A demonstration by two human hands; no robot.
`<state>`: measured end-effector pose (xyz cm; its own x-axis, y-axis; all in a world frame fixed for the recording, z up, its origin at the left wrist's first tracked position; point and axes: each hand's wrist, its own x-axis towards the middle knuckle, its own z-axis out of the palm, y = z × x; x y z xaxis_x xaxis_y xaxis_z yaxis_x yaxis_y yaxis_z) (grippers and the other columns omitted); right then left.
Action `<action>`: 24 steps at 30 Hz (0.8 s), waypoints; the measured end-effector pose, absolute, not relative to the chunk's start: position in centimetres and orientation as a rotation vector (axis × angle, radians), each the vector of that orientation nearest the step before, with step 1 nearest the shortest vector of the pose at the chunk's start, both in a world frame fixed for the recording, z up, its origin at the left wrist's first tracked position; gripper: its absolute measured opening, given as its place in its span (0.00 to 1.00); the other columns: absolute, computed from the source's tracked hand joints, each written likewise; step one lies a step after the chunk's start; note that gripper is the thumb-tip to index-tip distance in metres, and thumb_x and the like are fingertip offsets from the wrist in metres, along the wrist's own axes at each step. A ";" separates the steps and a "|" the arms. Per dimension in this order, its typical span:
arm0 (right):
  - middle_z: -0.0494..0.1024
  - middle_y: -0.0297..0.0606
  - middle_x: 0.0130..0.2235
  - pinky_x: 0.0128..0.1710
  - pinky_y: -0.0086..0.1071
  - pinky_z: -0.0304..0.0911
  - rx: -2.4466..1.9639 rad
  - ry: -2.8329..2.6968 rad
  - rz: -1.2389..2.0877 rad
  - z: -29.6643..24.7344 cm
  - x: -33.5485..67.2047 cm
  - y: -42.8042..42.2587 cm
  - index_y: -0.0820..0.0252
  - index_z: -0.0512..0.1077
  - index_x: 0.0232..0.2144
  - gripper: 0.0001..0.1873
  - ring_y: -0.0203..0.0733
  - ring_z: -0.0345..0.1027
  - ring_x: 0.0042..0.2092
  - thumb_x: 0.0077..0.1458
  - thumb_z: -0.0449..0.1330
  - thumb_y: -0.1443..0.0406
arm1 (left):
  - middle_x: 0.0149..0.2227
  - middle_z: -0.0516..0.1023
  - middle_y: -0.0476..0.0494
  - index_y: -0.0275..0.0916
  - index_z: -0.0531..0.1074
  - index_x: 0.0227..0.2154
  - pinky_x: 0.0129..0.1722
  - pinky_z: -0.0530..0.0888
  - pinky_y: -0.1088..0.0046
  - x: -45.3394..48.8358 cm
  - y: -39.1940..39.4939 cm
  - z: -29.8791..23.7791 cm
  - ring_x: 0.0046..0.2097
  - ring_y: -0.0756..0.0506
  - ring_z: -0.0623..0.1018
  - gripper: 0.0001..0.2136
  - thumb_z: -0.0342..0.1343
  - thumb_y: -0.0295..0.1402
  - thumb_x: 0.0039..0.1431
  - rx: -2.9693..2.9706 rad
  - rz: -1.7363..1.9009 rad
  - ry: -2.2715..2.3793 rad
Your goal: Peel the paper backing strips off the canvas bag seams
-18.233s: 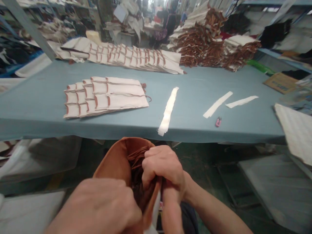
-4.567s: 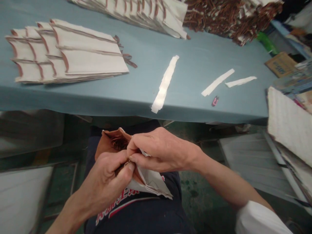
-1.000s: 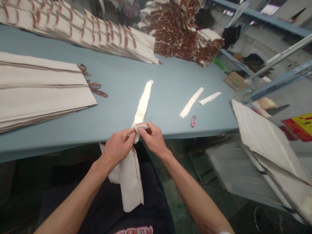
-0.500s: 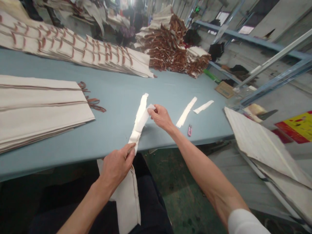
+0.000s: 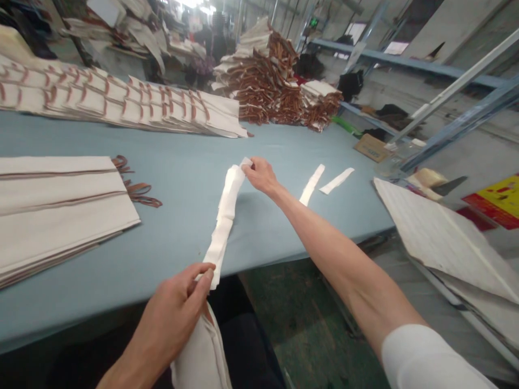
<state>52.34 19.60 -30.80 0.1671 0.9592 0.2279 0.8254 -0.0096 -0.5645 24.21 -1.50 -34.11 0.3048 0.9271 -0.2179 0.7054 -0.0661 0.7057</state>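
Note:
A long white strip lies stretched across the blue table. My right hand pinches its far end out over the table. My left hand pinches the near end at the table's front edge. Under that hand a cream cloth bag hangs down over my lap; whether the left hand also grips it I cannot tell.
A stack of flat cream bags with brown trim lies at left. A long fanned row of the same bags runs along the back, with tall heaps behind. Two short white strips lie at right. A tilted white board stands beside the table.
My right hand has drawn the strip's far end farther away across the table, pulling the strip out to its length. My left hand stays at the near end by the table edge.

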 end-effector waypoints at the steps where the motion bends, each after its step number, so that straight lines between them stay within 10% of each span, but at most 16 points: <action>1: 0.76 0.34 0.33 0.41 0.36 0.62 -1.848 -1.708 0.302 -30.9 52.2 19.5 0.56 0.73 0.31 0.11 0.44 0.67 0.37 0.68 0.60 0.62 | 0.34 0.91 0.43 0.44 0.85 0.55 0.38 0.79 0.63 24.0 -1.5 -33.7 0.37 0.34 0.89 0.33 0.40 0.55 0.69 1.879 0.324 1.495; 6: 0.76 0.34 0.32 0.39 0.34 0.60 -1.784 -1.774 0.336 -31.4 51.1 18.6 0.55 0.72 0.31 0.10 0.43 0.66 0.36 0.67 0.58 0.61 | 0.38 0.91 0.38 0.48 0.68 0.76 0.42 0.78 0.62 25.6 1.2 -32.3 0.44 0.32 0.91 0.28 0.40 0.40 0.79 2.297 -0.117 1.544; 24: 0.79 0.43 0.36 0.48 0.42 0.68 -1.831 -1.730 0.068 -29.3 55.0 26.6 0.53 0.69 0.31 0.09 0.53 0.73 0.43 0.66 0.58 0.65 | 0.42 0.92 0.29 0.47 0.64 0.78 0.43 0.85 0.54 28.9 3.5 -34.4 0.46 0.28 0.92 0.27 0.46 0.31 0.81 2.364 -0.321 1.533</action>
